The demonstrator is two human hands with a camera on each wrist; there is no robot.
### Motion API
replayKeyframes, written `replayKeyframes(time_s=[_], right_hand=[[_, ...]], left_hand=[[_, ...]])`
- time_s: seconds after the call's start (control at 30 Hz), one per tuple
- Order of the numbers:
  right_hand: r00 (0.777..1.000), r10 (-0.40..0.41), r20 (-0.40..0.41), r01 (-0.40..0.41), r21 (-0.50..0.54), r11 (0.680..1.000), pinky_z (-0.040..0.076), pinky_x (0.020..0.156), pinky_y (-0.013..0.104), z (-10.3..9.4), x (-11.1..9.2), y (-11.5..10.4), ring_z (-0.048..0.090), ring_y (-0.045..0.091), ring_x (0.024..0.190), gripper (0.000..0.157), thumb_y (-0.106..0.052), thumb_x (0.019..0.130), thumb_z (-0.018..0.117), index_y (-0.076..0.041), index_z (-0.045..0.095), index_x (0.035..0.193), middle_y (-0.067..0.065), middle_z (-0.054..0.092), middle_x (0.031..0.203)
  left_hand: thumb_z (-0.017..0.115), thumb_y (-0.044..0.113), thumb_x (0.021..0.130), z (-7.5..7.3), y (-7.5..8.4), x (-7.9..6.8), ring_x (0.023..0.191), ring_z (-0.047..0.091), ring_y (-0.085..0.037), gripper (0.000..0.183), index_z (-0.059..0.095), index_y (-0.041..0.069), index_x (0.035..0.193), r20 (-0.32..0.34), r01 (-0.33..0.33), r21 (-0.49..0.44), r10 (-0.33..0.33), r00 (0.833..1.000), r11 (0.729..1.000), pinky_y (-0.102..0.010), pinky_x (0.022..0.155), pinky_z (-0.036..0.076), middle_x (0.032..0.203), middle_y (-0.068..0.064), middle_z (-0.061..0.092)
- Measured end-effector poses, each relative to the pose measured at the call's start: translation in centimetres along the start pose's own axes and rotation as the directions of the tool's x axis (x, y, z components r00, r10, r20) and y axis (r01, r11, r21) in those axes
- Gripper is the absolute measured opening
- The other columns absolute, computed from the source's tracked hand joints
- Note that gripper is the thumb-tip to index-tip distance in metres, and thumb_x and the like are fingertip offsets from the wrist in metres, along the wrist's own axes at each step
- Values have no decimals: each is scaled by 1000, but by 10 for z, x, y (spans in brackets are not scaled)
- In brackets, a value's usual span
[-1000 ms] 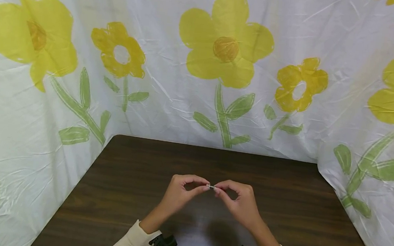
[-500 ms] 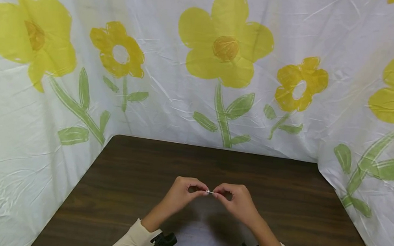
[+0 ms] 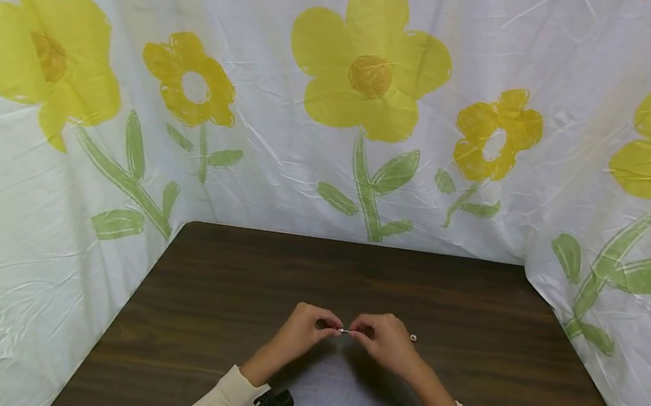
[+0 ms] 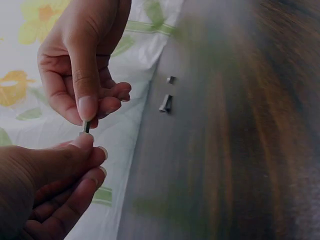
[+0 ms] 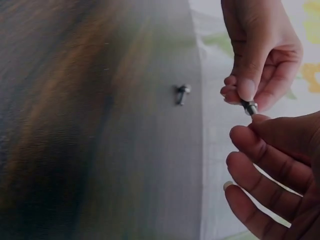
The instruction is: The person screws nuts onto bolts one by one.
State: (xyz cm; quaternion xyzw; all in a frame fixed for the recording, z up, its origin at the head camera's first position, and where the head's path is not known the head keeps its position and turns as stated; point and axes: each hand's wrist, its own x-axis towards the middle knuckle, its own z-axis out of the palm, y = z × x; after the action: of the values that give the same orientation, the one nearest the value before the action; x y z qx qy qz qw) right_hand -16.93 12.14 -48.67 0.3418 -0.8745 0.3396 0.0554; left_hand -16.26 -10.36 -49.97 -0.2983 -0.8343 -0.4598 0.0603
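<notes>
Between the fingertips of both hands is a small metal bolt [image 5: 250, 108], its ends partly hidden by fingers. My left hand [image 3: 303, 329] pinches its thicker, silver end with thumb and index finger. From the other side, my right hand [image 3: 387, 343] pinches the thinner shaft the same way. The hands almost meet over the table's middle. In the left wrist view, another bolt [image 4: 165, 103] lies on the table with a small nut-like piece [image 4: 171, 79] near it. A bolt-shaped piece [image 5: 182, 94] lies on the table in the right wrist view.
The dark wood-grain table [image 3: 225, 265] stretches out under and around the hands. A small round pale piece [image 3: 413, 337] shows just right of the right hand. Behind the table hangs a white curtain [image 3: 269, 178] printed with yellow flowers.
Both hands have moved slightly down in the head view, toward the body, still pinching the bolt. The small round piece beside the right hand has come into sight.
</notes>
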Motion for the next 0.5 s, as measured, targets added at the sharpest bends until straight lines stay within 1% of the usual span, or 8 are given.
replayKeyframes(time_s=[0.17,0.37,0.43,0.47,0.5], right_hand=[[999,30,42,-28,-61,998,47,58,21,10,-3,6,54,-4,63,7,-14,89,80,-18,75,85,-16,66,73],[997,32,75,-21,-135,991,47,57,22,19,-5,13,56,-4,63,11,-14,87,82,-20,75,82,-15,66,72],[996,22,83,-8,-156,988,47,57,23,22,-6,15,56,-3,64,12,-15,86,82,-22,74,81,-15,67,73],[996,17,88,-3,-158,987,47,57,23,23,-7,15,56,-3,64,12,-15,86,83,-22,74,80,-15,67,73],[996,11,94,4,-156,988,48,57,24,24,-8,16,56,-3,64,13,-15,85,83,-22,74,80,-15,67,73]], left_hand=[[80,1,85,7,-5,-2,75,67,-2,5,78,5,88,32,29,38,-30,999,999,-21,69,56,84,-3,77],[81,-1,83,16,-9,-4,72,67,-2,6,78,3,86,59,44,62,-48,997,997,-17,65,53,81,-4,76],[82,0,82,18,-11,-4,70,67,-2,6,79,4,85,70,49,78,-55,996,996,-21,65,55,80,-3,76],[82,2,82,19,-11,-5,70,66,-1,6,79,6,84,78,58,95,-66,995,994,-25,71,56,79,-1,76],[83,3,82,19,-12,-5,69,65,0,6,79,7,84,87,64,110,-74,993,992,-33,79,57,78,1,75]])
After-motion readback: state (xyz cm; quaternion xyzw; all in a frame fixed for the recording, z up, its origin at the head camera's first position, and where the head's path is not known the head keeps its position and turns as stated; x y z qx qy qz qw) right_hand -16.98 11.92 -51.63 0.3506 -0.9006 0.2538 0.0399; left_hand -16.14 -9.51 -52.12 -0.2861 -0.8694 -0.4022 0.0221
